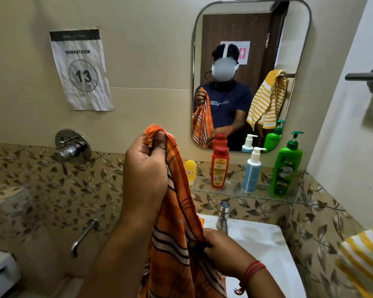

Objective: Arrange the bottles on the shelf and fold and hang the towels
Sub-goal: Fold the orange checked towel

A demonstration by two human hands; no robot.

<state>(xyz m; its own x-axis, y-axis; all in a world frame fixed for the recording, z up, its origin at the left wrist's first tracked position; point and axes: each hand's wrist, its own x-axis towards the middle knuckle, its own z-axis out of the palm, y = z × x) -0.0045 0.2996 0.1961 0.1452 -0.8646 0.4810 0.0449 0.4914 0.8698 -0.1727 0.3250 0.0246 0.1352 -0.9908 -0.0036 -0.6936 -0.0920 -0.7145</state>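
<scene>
The left hand (148, 168) is raised, thumb and fingers pinching the fringed top corner of the orange striped towel (177, 222). The right hand (219, 248), lower and over the white washbasin (265, 239), grips the towel's edge further down, so the cloth hangs stretched between them. Behind, on the glass shelf (261, 195) under the mirror (251, 74), stand a yellow bottle (191, 171) partly hidden by the towel, a red bottle (219, 167), a blue pump bottle (251, 171) and a green pump bottle (286, 168). A yellow striped towel (365, 259) shows at the right edge. The walls are beige tile with a leaf-patterned band.
</scene>
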